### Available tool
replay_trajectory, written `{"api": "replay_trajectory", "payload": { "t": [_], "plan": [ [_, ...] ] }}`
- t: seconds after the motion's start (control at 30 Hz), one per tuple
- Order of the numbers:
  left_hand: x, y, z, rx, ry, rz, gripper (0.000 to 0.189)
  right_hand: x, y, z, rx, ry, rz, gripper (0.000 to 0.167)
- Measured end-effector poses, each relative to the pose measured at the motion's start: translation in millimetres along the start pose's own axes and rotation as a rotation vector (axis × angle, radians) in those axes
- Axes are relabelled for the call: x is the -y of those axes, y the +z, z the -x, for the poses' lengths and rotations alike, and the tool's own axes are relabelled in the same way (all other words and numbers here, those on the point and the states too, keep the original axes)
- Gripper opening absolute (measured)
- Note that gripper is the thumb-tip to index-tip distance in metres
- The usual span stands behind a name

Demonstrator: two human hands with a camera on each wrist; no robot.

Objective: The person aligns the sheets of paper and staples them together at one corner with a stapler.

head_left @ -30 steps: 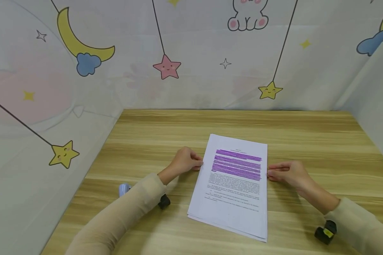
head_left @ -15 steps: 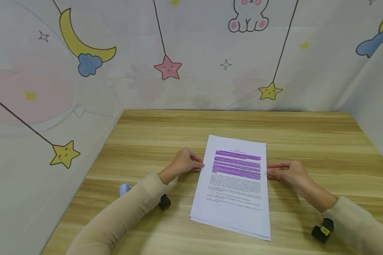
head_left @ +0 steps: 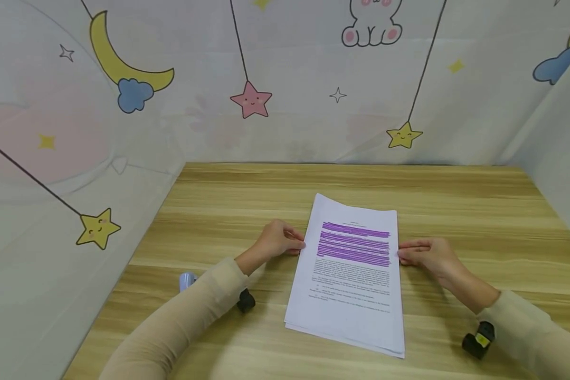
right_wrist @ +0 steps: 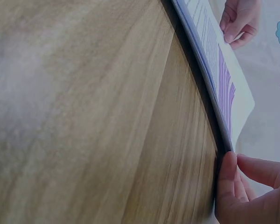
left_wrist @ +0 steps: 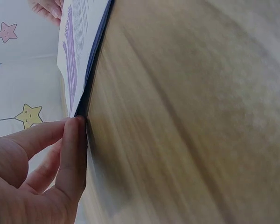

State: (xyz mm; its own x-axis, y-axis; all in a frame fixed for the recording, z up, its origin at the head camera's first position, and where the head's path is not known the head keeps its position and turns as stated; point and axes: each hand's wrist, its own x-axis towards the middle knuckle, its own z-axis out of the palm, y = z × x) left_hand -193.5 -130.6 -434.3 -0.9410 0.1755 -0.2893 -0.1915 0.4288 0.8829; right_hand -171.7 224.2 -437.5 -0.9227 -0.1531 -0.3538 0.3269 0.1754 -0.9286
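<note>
A sheaf of white printed paper [head_left: 347, 327] with purple-highlighted lines across its upper text is held near the middle of the wooden table. My left hand [head_left: 276, 240] pinches its left edge between thumb and fingers, and my right hand [head_left: 432, 258] pinches the right edge at about the same height. From the left wrist view, the paper [left_wrist: 86, 46] bends a little, with dark shadow beneath its edge. In the right wrist view, several layered sheets [right_wrist: 203, 60] show at the edge, seemingly raised off the wood. The far edge dips between its two corners.
The wooden table [head_left: 247, 195] spreads around the paper. A pale blue object [head_left: 187, 281] stands at the left, partly hidden by my left sleeve [head_left: 185, 322]. Black devices sit under both wrists, one at the right wrist [head_left: 477, 340]. A printed cloth [head_left: 304, 126] hangs behind.
The paper has shifted slightly right, and its far left corner has risen, so the far edge now looks curved. Both hands keep their pinch and barely move.
</note>
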Motion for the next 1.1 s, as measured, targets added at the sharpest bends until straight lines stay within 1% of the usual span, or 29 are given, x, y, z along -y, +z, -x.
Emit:
{"api": "replay_trajectory", "payload": {
  "t": [0.2,0.4,0.7,0.83,0.97,1.1],
  "plan": [
    [0.1,0.2,1.0,0.016,-0.002,0.062,0.010,-1.0,-1.0,1.0,0.014,-0.027,-0.033,0.043],
    [0.1,-0.5,2.7,0.034,-0.034,0.125,0.014,-0.2,-0.8,1.3,0.017,-0.020,-0.045,0.042],
    [3.4,-0.1,-1.8,0.031,-0.052,0.144,0.012,0.1,-0.7,0.9,0.015,-0.017,-0.051,0.044],
    [3.6,-0.6,-3.6,0.027,-0.065,0.155,0.013,0.7,-0.7,0.4,0.005,-0.011,-0.034,0.045],
    [1.6,-2.2,-3.9,0.017,-0.079,0.176,0.013,3.3,-1.5,-1.5,-0.007,-0.019,-0.015,0.045],
    [-3.2,-4.3,-3.6,0.007,-0.079,0.190,0.015,7.9,-3.3,-3.7,-0.010,-0.036,-0.026,0.046]
  ]
}}
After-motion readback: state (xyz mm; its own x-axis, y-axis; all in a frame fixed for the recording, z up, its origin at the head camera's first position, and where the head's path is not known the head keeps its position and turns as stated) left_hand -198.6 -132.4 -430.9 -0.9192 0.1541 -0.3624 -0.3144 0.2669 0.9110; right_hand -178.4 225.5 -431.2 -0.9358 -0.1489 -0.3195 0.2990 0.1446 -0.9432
